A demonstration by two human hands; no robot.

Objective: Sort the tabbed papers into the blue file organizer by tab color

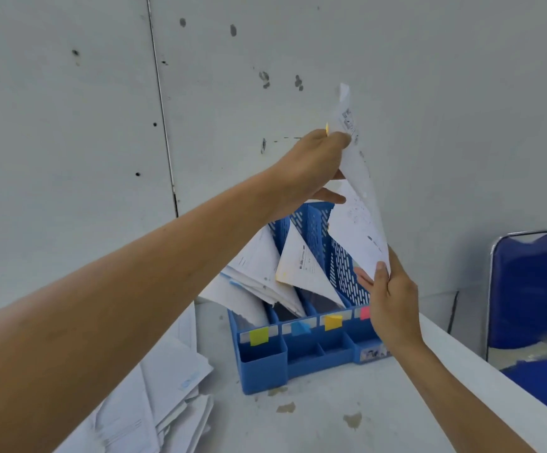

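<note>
Paper (357,223): 1 sheet, gripped by left hand (311,171) and right hand (393,295).

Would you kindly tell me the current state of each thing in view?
blue file organizer, standing, some papers filed
yellow-tabbed sheet, held aloft over the organizer
left hand, grips the sheet's top
right hand, pinches its lower corner
paper pile, loose on the table

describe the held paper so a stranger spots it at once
Find the blue file organizer by the wall. Above its right end, a white sheet is held between left hand and right hand. Unlike the slotted papers, it is airborne, with a yellow tab near its top.
</note>
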